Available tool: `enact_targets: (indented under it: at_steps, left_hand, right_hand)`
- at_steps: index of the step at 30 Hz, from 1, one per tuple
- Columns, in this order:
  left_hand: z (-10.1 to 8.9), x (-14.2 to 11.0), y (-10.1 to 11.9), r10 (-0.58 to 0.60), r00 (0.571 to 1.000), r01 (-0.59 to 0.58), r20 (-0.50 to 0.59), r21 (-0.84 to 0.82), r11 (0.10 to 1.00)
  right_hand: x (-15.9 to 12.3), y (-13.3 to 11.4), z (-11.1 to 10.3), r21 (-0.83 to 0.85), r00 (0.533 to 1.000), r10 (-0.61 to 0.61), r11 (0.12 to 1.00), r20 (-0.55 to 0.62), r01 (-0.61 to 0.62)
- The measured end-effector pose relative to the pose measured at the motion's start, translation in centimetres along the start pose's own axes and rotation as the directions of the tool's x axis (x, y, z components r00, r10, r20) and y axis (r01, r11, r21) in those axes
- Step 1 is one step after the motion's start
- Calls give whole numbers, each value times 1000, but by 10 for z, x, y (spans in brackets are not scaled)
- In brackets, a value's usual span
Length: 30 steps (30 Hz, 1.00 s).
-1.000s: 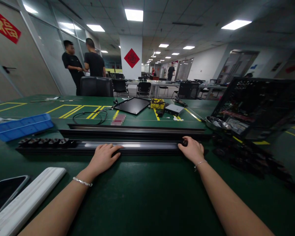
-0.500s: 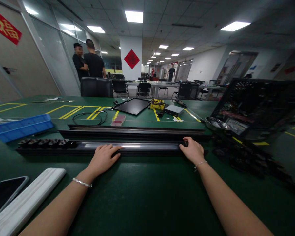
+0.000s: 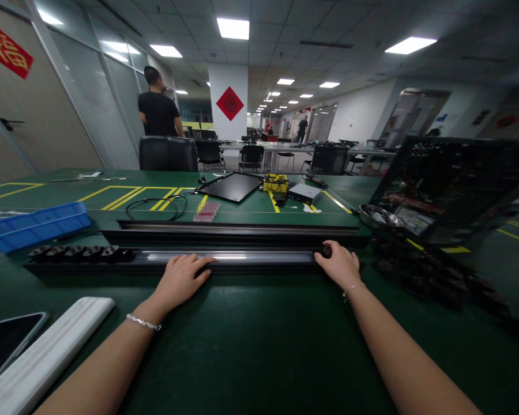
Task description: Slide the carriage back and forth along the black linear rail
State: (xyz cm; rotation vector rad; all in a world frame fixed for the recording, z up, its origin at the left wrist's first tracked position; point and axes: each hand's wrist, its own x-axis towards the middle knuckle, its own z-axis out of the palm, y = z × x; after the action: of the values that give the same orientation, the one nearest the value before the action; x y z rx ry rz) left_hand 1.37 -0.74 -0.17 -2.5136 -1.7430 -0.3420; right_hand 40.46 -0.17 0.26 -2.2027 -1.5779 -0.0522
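Left hand: from where I stand, the left hand (image 3: 182, 280) lies palm down on the rail's near side, left of its middle, loosely spread, with the thumb apart from the fingers.
Right hand: the right hand (image 3: 341, 264) pinches a small dark rounded piece (image 3: 327, 252) between thumb and fingers, at the rail's right end.
Rail in work: a long black rail with a shiny grey trough (image 3: 251, 257) lies crosswise on the green tabletop (image 3: 263, 346), under both hands.
Rail's left end: a row of small black blocks with paler tops (image 3: 75, 252) sits along it.
Second rail: another long dark rail (image 3: 242, 231) lies just behind, roughly parallel.
Right side: a heap of small black parts (image 3: 436, 276), too dim to make out singly; beyond it, a round shiny metal bowl (image 3: 379, 215) near a big black open-sided case (image 3: 450, 178).
Left side: a blue plastic tray (image 3: 37, 225), tilted; nearer, a long white bar (image 3: 52, 354) beside a dark flat slab with a pale rim (image 3: 8, 343).
Far side: a black flat panel (image 3: 231, 187), and a yellow box (image 3: 275, 183) with dark cables on it.
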Motion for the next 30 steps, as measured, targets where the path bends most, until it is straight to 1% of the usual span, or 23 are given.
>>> enact_targets:
  at_steps: [2,5,11,30]
  left_hand:
    - [0,0,0,-2,1000,2,1,-3,1000]
    - [-1,0,1,-8,1000,8,2,-6,1000]
    - [-2,0,2,-7,1000,7,7,-5,1000]
    - [1,0,0,0,1000,0,-21,-3,1000]
  right_hand:
    - [-1,3,2,-39,1000,26,999,-17,-27]
    - [-1,7,5,-57,999,49,997,-2,-49]
    - [1,10,4,-59,998,54,997,37,-51]
    - [3,8,3,-26,996,81,996,30,-80]
